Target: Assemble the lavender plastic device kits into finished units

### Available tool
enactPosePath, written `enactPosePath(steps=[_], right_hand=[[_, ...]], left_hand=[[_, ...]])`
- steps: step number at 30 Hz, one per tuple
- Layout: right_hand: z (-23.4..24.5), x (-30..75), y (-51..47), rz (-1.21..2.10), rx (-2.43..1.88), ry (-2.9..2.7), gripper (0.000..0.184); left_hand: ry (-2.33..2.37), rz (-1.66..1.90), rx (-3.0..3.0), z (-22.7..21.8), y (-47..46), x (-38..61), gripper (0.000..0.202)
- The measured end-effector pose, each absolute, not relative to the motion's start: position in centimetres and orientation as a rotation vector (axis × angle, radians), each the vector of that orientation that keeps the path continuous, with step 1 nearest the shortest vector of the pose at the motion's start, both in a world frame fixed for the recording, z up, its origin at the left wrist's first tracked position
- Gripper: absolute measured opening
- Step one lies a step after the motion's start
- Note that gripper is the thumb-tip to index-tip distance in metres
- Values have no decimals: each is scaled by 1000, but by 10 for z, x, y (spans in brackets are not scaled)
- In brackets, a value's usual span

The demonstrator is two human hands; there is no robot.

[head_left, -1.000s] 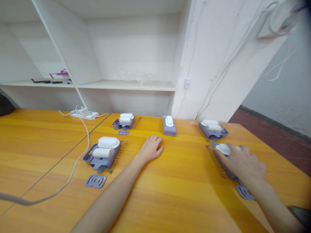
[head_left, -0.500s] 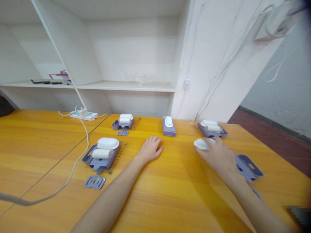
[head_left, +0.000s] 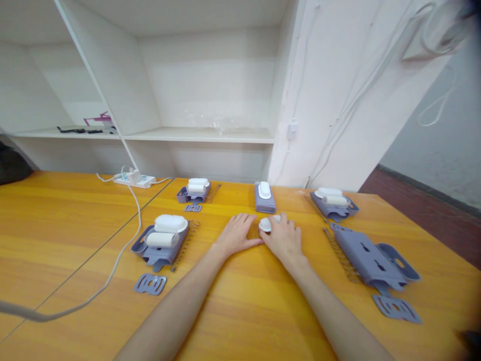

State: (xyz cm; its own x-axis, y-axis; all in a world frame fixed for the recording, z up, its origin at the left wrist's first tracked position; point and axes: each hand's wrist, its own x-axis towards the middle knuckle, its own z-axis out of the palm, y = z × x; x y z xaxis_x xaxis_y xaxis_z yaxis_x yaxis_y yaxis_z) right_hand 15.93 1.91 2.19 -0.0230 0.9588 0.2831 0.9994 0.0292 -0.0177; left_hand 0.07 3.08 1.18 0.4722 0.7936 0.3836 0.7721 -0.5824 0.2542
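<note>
My right hand [head_left: 283, 240] is closed around a white oval plastic piece [head_left: 265, 224], mostly covered by the fingers, low over the middle of the table. Just left of it, my left hand [head_left: 236, 235] rests with fingers stretched out and thumb pointing toward the white piece; it holds nothing. Beyond both hands stands a grey-purple case [head_left: 265, 204] with a ribbed white oval part [head_left: 264, 190] on top. On the right lies a grey-purple housing [head_left: 366, 255], with a long spring [head_left: 340, 255] along its left side and a flat slotted plate [head_left: 397, 308] in front.
Similar part sets with white rollers sit at left [head_left: 162, 240], far left [head_left: 196, 189] and far right [head_left: 335, 201]. A slotted plate [head_left: 150, 284] lies at front left. A white cable [head_left: 124, 250] runs from a power strip [head_left: 135, 179] across the left side. White shelving [head_left: 203, 135] stands behind the table.
My right hand has carried the white oval piece leftward from beside the right housing to the middle, close to my left hand. The right housing, spring and plate are now uncovered. The view shifted slightly.
</note>
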Motion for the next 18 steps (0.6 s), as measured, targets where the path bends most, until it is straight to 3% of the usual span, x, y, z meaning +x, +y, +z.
enactPosePath(steps=[7, 14, 18], right_hand=[[34, 168, 21, -225, -1987, -2073, 59], [83, 236, 41, -327, -2111, -1781, 49], [79, 305, 54, -200, -2271, -1779, 51]], left_hand=[[1399, 747, 2636, 10, 31, 0, 72], [1408, 766, 2614, 9, 32, -1, 77], [1406, 762, 2616, 8, 32, -2, 78]])
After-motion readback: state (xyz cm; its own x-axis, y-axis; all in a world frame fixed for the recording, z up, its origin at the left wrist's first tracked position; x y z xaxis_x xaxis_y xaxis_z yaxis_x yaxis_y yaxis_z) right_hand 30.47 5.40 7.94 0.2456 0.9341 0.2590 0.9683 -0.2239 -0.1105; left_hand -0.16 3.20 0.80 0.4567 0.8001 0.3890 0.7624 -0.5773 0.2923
